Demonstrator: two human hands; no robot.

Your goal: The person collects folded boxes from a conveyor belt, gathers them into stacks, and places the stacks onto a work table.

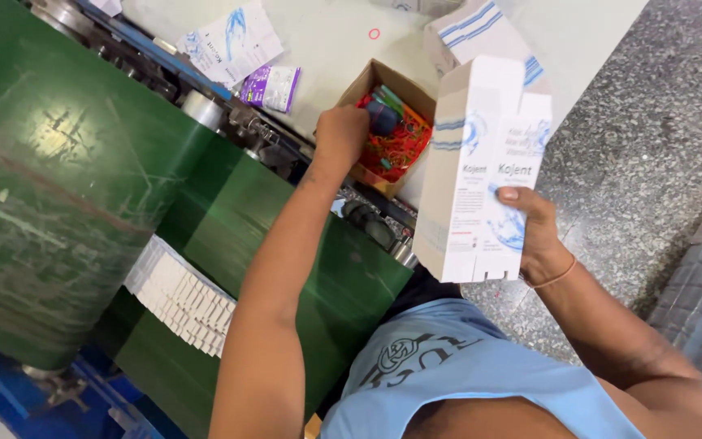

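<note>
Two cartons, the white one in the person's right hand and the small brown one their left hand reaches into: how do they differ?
The white carton is tall, printed and held up off the surface; the brown box is low, plain and rests on the table. The brown box lies open, holding rubber bands; the white carton's contents are unseen. Both are cardboard.

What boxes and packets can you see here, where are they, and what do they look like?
Tall carton: in the right hand, white with blue.
Brown box: under the left hand, open, red bands inside.
Purple packet: on the table, small.
Flat carton: behind it, white and blue.
</note>
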